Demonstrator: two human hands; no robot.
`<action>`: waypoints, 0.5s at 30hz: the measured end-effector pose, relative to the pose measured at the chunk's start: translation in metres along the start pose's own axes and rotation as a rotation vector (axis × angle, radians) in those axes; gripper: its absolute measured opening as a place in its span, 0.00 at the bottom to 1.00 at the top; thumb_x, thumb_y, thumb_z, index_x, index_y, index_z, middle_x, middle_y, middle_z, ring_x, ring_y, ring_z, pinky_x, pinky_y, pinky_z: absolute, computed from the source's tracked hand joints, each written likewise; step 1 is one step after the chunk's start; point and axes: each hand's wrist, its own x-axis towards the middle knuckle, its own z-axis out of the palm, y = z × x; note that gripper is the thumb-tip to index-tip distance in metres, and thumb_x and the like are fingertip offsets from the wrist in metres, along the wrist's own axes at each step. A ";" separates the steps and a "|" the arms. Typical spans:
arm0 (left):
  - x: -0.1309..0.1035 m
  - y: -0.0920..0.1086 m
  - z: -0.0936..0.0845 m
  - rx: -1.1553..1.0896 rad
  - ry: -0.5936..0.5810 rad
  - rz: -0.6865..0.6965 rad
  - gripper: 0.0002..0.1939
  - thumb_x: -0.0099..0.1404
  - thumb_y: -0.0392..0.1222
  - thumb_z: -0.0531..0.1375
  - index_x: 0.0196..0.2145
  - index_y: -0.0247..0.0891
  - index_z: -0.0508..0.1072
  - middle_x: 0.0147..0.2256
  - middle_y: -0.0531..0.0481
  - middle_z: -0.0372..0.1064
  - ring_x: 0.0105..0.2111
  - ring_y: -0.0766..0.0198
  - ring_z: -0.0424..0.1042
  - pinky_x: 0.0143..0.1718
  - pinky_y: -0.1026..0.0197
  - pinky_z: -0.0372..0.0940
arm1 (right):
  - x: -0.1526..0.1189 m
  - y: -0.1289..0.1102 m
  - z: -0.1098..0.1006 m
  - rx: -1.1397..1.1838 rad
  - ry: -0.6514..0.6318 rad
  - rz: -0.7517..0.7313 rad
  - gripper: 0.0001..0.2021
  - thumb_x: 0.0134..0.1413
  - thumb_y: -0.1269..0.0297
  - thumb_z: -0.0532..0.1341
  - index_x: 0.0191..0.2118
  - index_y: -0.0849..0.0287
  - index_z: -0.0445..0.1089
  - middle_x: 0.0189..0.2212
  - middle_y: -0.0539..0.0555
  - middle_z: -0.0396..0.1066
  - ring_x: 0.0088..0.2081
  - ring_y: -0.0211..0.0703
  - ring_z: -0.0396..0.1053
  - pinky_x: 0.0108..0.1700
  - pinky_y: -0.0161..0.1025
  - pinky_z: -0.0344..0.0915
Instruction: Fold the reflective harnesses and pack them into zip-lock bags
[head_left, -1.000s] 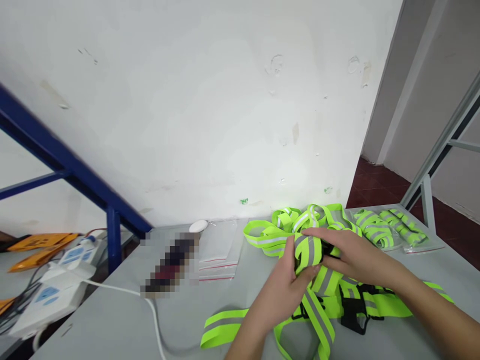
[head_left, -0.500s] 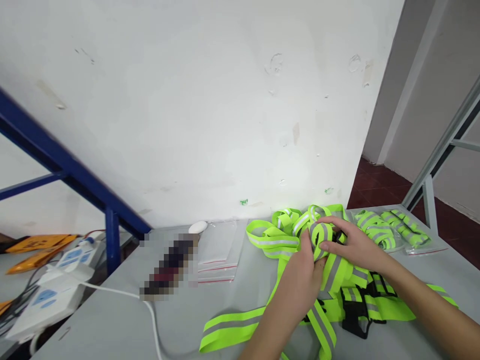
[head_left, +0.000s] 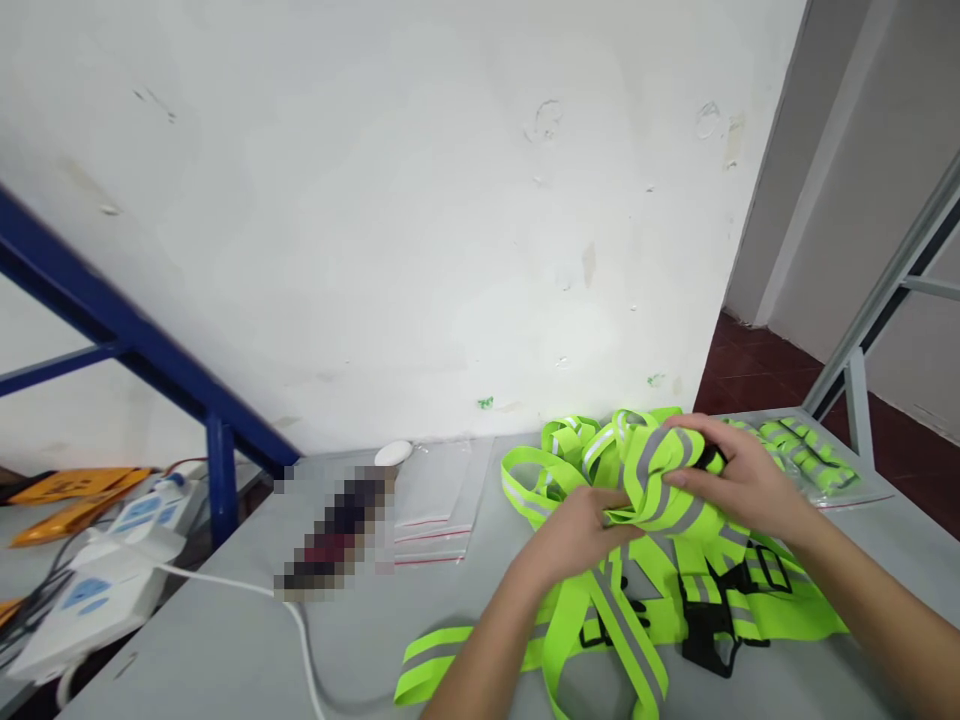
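Lime reflective strap [head_left: 646, 468] is held in folds btw thumb & fingers of R hand [head_left: 754, 480]; to the left of these, its lower edge is pinched by L hand [head_left: 571, 537]. Below the fingers, blk plastic buckle [head_left: 703, 630] is seen.

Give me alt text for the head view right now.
A person's left hand and right hand hold a looped neon-green reflective strap over a grey table. A black buckle lies in front, clear plastic bags left, a white wall behind.
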 end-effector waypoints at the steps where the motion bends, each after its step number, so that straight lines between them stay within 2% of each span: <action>1: 0.008 -0.007 -0.004 0.048 0.022 0.053 0.10 0.61 0.42 0.60 0.38 0.43 0.80 0.35 0.46 0.77 0.32 0.54 0.74 0.32 0.57 0.67 | -0.003 -0.003 0.002 -0.017 -0.061 -0.041 0.19 0.54 0.54 0.64 0.51 0.51 0.70 0.44 0.54 0.76 0.42 0.50 0.74 0.41 0.42 0.72; 4: 0.031 -0.024 -0.020 0.274 0.146 0.257 0.13 0.62 0.34 0.56 0.38 0.43 0.80 0.36 0.45 0.77 0.37 0.54 0.72 0.40 0.54 0.65 | -0.017 -0.009 0.014 -0.061 -0.244 -0.119 0.18 0.55 0.57 0.64 0.51 0.49 0.70 0.45 0.54 0.75 0.45 0.51 0.73 0.44 0.42 0.72; 6: 0.043 -0.028 -0.031 0.458 0.222 0.355 0.19 0.62 0.29 0.52 0.42 0.43 0.79 0.39 0.44 0.76 0.42 0.52 0.69 0.45 0.50 0.62 | -0.026 -0.009 0.022 -0.066 -0.303 -0.093 0.18 0.55 0.57 0.64 0.52 0.48 0.69 0.45 0.53 0.75 0.41 0.49 0.74 0.39 0.40 0.72; 9: 0.056 -0.020 -0.043 0.677 0.252 0.445 0.26 0.62 0.24 0.48 0.48 0.46 0.76 0.45 0.45 0.75 0.48 0.53 0.65 0.55 0.45 0.53 | -0.033 -0.006 0.032 -0.057 -0.318 0.026 0.18 0.57 0.55 0.62 0.53 0.47 0.68 0.47 0.52 0.74 0.29 0.41 0.72 0.27 0.35 0.69; 12: 0.065 -0.002 -0.041 0.830 0.253 0.541 0.26 0.66 0.25 0.47 0.51 0.52 0.72 0.53 0.50 0.71 0.55 0.54 0.60 0.63 0.41 0.36 | -0.033 -0.007 0.037 -0.047 -0.323 0.123 0.19 0.57 0.53 0.61 0.54 0.46 0.68 0.48 0.52 0.73 0.21 0.34 0.64 0.23 0.34 0.67; 15: 0.073 0.012 -0.029 0.979 0.254 0.594 0.29 0.67 0.26 0.48 0.59 0.56 0.63 0.64 0.53 0.57 0.62 0.52 0.53 0.64 0.38 0.31 | -0.030 -0.008 0.042 0.007 -0.356 0.194 0.21 0.56 0.52 0.61 0.56 0.46 0.67 0.48 0.52 0.72 0.21 0.34 0.62 0.25 0.35 0.67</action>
